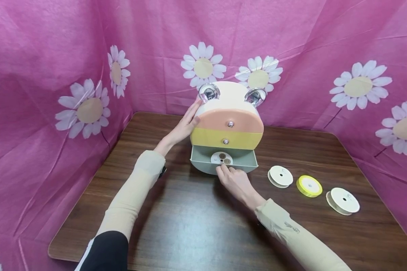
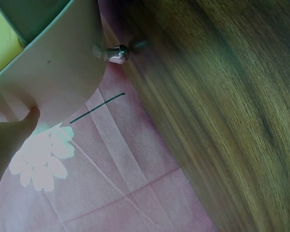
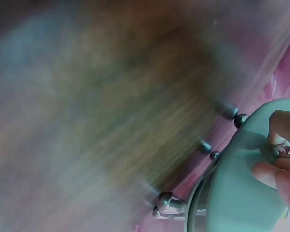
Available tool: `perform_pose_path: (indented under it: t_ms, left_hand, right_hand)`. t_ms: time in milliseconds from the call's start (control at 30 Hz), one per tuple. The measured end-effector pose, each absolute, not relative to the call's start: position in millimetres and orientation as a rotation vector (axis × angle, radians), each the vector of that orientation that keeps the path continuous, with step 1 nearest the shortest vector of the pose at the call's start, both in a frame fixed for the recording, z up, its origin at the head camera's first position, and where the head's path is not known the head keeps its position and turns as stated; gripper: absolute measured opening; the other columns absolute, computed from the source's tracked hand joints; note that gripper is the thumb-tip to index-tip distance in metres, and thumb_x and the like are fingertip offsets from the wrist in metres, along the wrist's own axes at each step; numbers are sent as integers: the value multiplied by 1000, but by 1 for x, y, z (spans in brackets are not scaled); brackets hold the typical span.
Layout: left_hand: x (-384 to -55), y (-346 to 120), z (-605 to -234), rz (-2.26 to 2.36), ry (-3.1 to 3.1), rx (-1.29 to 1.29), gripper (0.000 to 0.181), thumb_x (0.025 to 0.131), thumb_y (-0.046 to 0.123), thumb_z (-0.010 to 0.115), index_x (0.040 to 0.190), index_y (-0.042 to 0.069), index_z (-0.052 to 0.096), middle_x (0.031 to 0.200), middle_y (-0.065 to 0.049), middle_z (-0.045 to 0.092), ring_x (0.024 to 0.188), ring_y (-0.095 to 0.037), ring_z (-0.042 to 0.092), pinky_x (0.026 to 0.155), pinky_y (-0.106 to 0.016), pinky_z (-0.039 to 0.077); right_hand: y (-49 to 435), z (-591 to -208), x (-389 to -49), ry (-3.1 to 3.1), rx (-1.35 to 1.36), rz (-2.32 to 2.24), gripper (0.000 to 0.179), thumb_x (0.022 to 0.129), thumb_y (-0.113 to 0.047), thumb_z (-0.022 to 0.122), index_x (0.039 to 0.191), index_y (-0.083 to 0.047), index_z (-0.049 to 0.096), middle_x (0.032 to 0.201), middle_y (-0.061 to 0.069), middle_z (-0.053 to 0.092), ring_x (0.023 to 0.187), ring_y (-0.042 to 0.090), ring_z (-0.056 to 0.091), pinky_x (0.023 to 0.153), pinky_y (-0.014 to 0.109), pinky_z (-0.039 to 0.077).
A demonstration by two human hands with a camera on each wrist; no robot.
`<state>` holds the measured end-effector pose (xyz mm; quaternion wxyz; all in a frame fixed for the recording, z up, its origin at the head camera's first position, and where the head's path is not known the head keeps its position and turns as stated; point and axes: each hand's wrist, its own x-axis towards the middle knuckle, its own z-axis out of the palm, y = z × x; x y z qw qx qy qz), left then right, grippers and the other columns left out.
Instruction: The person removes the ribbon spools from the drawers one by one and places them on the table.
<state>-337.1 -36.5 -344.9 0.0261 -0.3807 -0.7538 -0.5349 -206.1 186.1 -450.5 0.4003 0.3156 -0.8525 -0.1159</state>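
A small drawer cabinet (image 1: 203, 137) shaped like an animal head, with two shiny round eyes on top, stands toward the back of the table. Its bottom grey-green drawer (image 1: 202, 165) is pulled out, and a white ribbon spool (image 1: 217, 158) with brownish round spots lies inside. My left hand (image 1: 184, 127) rests along the cabinet's left side, fingers extended, thumb near the front edge. At the drawer front, my right hand (image 1: 236, 182) pinches the drawer knob (image 3: 282, 150), whose metal shows between the fingers in the right wrist view.
On the table (image 1: 176, 226), right of the cabinet, lie a white spool (image 1: 280, 175), a yellow ribbon roll (image 1: 309, 186) and another white spool (image 1: 343, 200). Metal knobs mark the closed yellow drawer (image 1: 207, 137) and peach drawer (image 1: 213, 120). Pink flowered cloth (image 1: 156, 67) hangs behind and at both sides.
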Motion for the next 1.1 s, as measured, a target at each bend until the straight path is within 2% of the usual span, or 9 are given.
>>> perform_pose_path:
  t_ms: [167, 400, 833, 967, 1100]
  left_hand:
    - [-336, -36, -345, -1653, -2300, -1188, 113, 83, 82, 23, 157, -3, 13, 166, -24, 1, 155, -40, 0, 127, -57, 4]
    - [-336, -34, -345, -1666, -2302, -1166, 110, 84, 78, 23, 157, -3, 14, 166, -25, 1, 156, -38, 0, 127, -55, 3]
    - [-340, -33, -348, -1690, -2315, -1146, 110, 84, 81, 24, 158, 0, 14, 167, -20, 1, 156, -35, 0, 128, -54, 4]
    - [-353, -31, -361, -1683, -2292, -1151, 107, 84, 80, 23, 159, 4, 14, 168, -17, -1, 156, -34, -1, 127, -55, 2]
    - [-366, -29, -373, -1671, -2274, -1148, 101, 86, 78, 22, 160, 10, 14, 169, -10, -1, 157, -28, -1, 128, -52, 2]
  right_hand:
    - [185, -449, -197, -2168, 805, -314, 14, 89, 0, 41, 79, -7, 48, 69, 3, 50, 49, 20, 50, 35, 30, 37]
    - [186, -450, -189, -2175, 813, -314, 14, 89, 0, 41, 79, -7, 48, 69, 3, 49, 48, 19, 48, 36, 29, 38]
    - [181, -451, -175, -2154, 810, -311, 23, 93, 0, 35, 76, -8, 47, 67, 2, 48, 48, 17, 48, 35, 27, 36]
    - [181, -452, -173, -2153, 807, -297, 26, 95, 1, 32, 75, -8, 47, 68, 2, 47, 47, 17, 47, 35, 27, 35]
    - [185, -450, -170, -2177, 817, -278, 19, 90, 1, 37, 77, -8, 48, 68, 2, 48, 48, 18, 47, 36, 28, 37]
